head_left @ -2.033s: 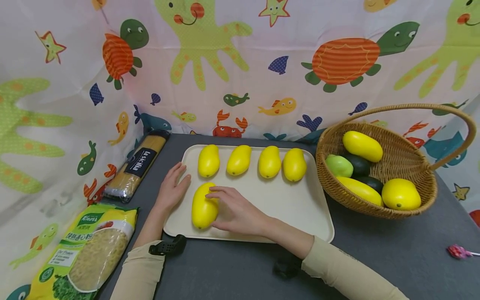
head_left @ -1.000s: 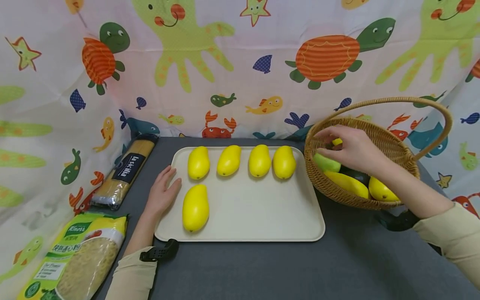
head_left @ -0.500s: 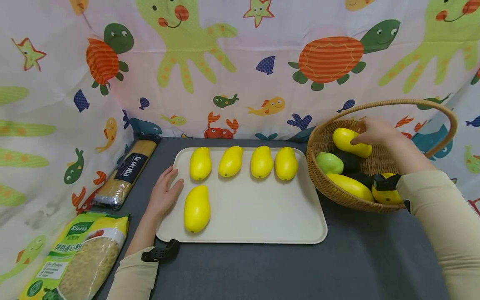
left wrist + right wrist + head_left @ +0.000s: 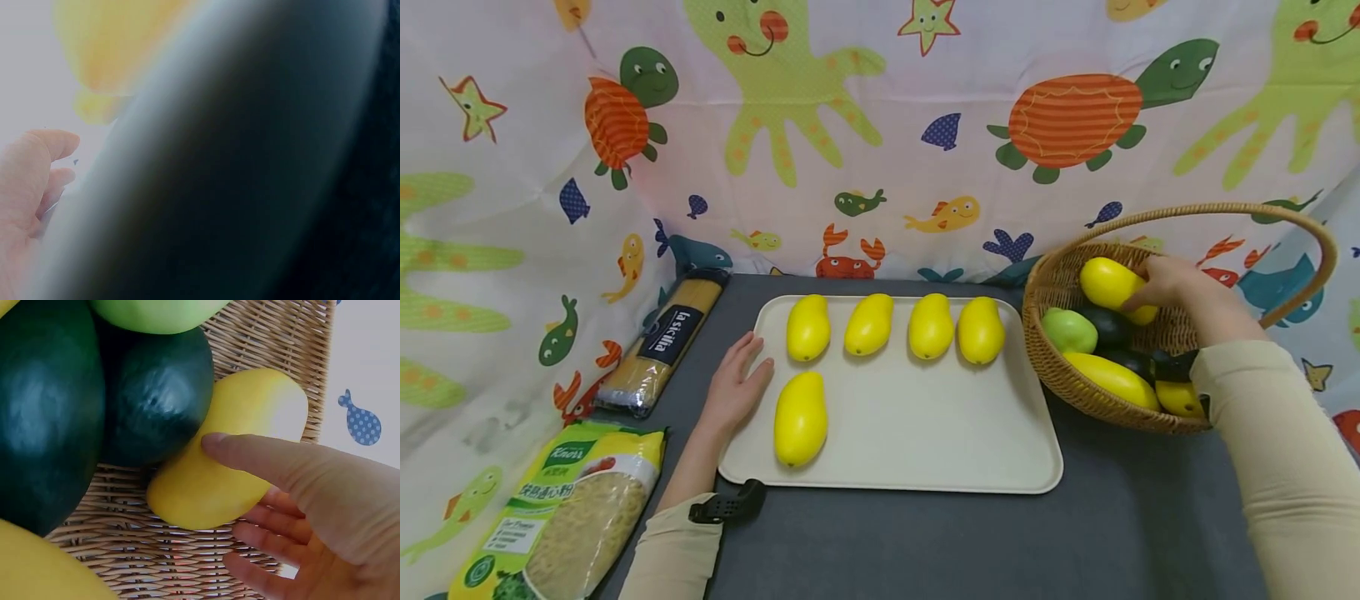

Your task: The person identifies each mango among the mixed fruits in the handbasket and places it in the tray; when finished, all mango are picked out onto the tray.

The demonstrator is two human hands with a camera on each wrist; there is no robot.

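Since the earlier look, the right hand (image 4: 1180, 292) had crossed from the cream rectangular tray (image 4: 940, 425) to the brown wicker basket (image 4: 1067, 385), which stood beside the tray's right edge on the dark grey table (image 4: 940, 550). From where I stood, the thumb pressed one flank of a smooth yellow mango-shaped fruit (image 4: 1105, 283) and the fingers, partly hidden, reached round the other side, so the hand seemed to have it pinched. That fruit sat near the basket's far rim, touching a glossy dark green oval fruit (image 4: 1103, 325). The left hand (image 4: 737, 387) lay over the tray's left edge, fingers relaxed, thumb spread, gripping nothing. Four similar yellow fruits (image 4: 808, 327) made a row along the tray's far edge, with a fifth (image 4: 801, 419) towards its near left corner.

Slick skin looked like the main hazard: some fingertips extended past the fruit, so a loose pinch could let it twist away and drop back. A sharp pull might set the dark fruit and the round light green fruit (image 4: 1070, 331) rolling. Lifted carelessly, it could also knock the arched wicker handle (image 4: 1195, 207).
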